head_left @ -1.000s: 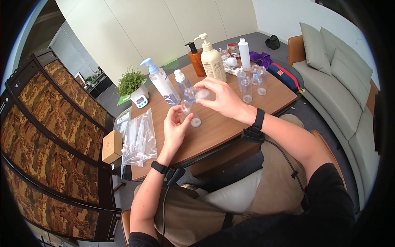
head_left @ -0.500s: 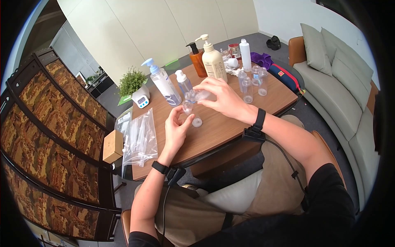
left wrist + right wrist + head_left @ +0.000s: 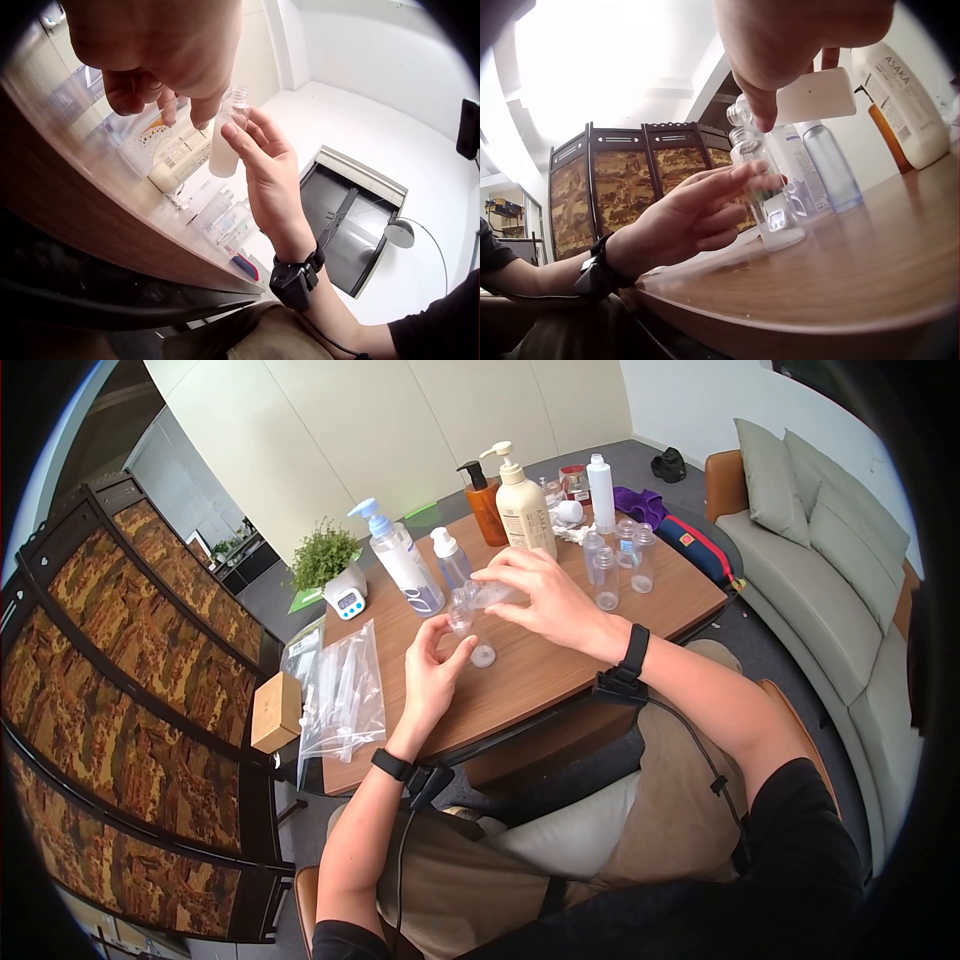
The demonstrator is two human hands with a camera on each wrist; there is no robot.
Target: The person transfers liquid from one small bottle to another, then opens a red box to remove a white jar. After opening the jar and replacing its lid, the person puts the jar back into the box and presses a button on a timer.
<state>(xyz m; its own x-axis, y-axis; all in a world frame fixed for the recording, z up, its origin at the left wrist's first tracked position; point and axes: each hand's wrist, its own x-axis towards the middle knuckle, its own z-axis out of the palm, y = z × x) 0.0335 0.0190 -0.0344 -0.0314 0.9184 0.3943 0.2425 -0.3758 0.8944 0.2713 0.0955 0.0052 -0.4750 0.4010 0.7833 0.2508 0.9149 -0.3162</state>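
My left hand (image 3: 432, 672) grips a small clear plastic bottle (image 3: 781, 232) around its upper part, and that bottle stands upright on the table with a little cloudy content at its bottom. Above it, my right hand (image 3: 550, 600) pinches a second small bottle (image 3: 821, 94), tipped nearly on its side. This bottle looks whitish and cloudy inside, and its open mouth overlaps the mouth of the upright one in the right wrist view. In the left wrist view, the thumb and fingers of the right hand wrap the tilted bottle (image 3: 223, 154).
Behind the hands stand a white pump bottle (image 3: 405, 570), a bluish bottle (image 3: 453, 563), a cream pump bottle (image 3: 523, 510) and an amber one (image 3: 485, 510). Several clear small bottles (image 3: 606, 585) are at the right. A plastic bag (image 3: 345, 695), timer (image 3: 348, 603) and box (image 3: 276, 712) lie left.
The head view has shifted slightly. Both hands keep nearly the same pose, with the right hand's bottle tipped at the mouth of the upright one throughout.
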